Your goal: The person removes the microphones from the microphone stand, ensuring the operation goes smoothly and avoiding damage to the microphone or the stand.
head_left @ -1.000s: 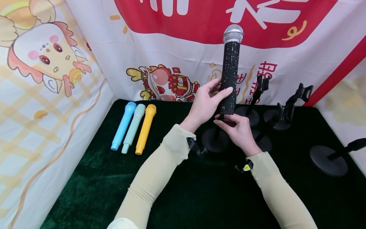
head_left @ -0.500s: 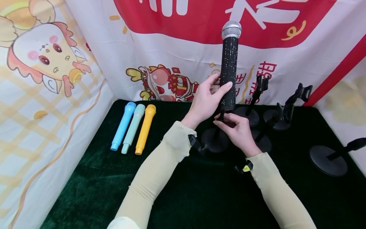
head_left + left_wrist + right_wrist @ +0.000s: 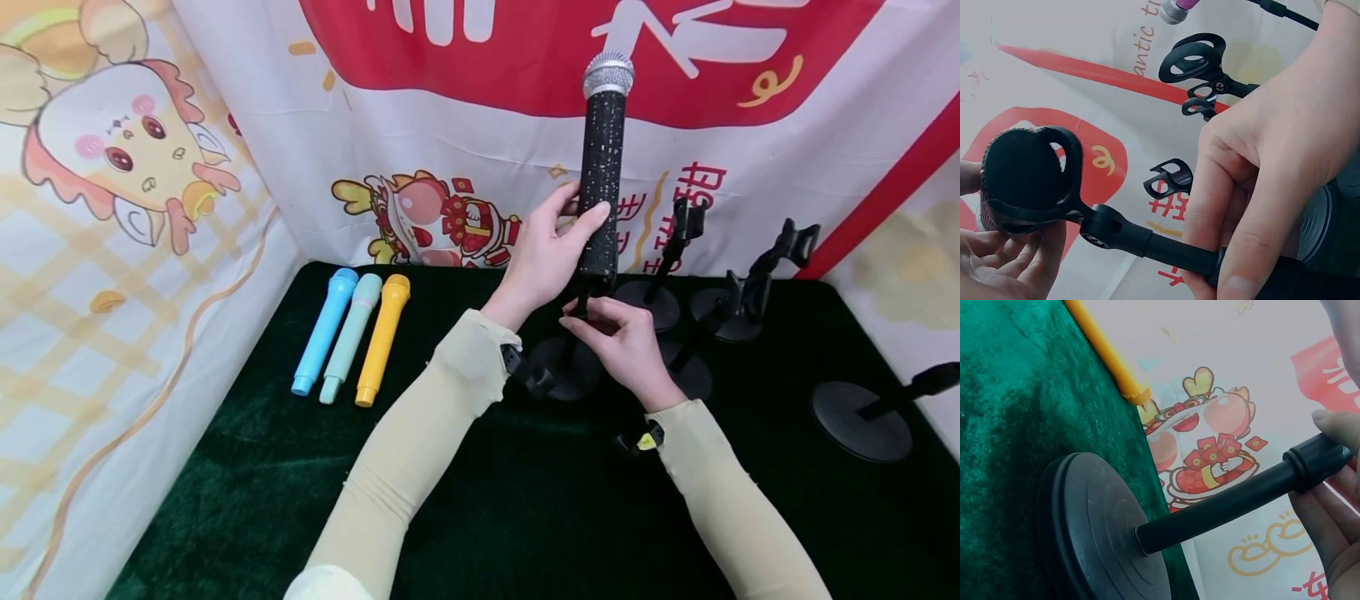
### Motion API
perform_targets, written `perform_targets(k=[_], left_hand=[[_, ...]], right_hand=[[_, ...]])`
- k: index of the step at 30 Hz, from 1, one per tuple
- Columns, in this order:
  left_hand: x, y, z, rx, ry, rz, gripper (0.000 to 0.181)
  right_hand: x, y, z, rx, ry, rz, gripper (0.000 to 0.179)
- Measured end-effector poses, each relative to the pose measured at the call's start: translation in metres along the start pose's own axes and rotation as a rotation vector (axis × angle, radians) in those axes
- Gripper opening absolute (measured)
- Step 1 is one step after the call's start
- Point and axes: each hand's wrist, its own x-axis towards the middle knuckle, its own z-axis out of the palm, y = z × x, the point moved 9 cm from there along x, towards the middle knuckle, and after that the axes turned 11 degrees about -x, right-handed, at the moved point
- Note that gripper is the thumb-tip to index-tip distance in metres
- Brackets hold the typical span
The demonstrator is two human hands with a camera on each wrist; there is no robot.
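Note:
My left hand (image 3: 545, 250) grips the lower body of a speckled black microphone (image 3: 602, 167) with a silver mesh head, tilted slightly to the right. In the left wrist view a black clip (image 3: 1072, 169) wraps around the microphone's tail end. That clip tops a microphone stand, whose round base (image 3: 566, 368) rests on the table. The thumb and fingers of my right hand (image 3: 622, 342) pinch the stand's pole at its collar (image 3: 1310, 461), just below the clip. In the left wrist view, the left hand's fingers (image 3: 1035, 262) curl under the microphone.
Blue (image 3: 324, 333), pale green (image 3: 350, 340) and yellow microphones (image 3: 382, 342) lie side by side on the dark green cloth (image 3: 247, 467). Several other black stands, among them one at the far right (image 3: 862, 421), stand to the right. A printed banner (image 3: 450, 125) hangs behind.
My left hand and the microphone have shifted slightly upward in the head view, showing more of the pole beneath. The right hand has stayed in place on the stand.

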Motion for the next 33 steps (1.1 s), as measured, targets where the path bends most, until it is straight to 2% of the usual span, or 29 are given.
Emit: perform_targets(k=[6, 12, 19, 27, 33], left_hand=[[-0.001, -0.001, 0.001, 0.013, -0.021, -0.005, 0.055], [-0.010, -0.007, 0.000, 0.025, -0.048, -0.034, 0.068], [-0.021, -0.010, 0.000, 0.038, -0.054, -0.035, 0.065], [-0.025, -0.011, 0.001, 0.062, -0.070, -0.004, 0.058], [-0.025, -0.010, -0.001, 0.036, -0.030, 0.001, 0.057]], right_hand=[[-0.001, -0.001, -0.002, 0.006, -0.006, -0.008, 0.011], [-0.002, -0.001, -0.002, 0.007, 0.001, -0.006, 0.012], [-0.003, 0.000, -0.003, 0.004, 0.007, -0.007, 0.013], [-0.002, -0.001, -0.004, -0.002, 0.011, -0.023, 0.013], [0.000, -0.002, -0.003, 0.013, -0.002, -0.031, 0.013]])
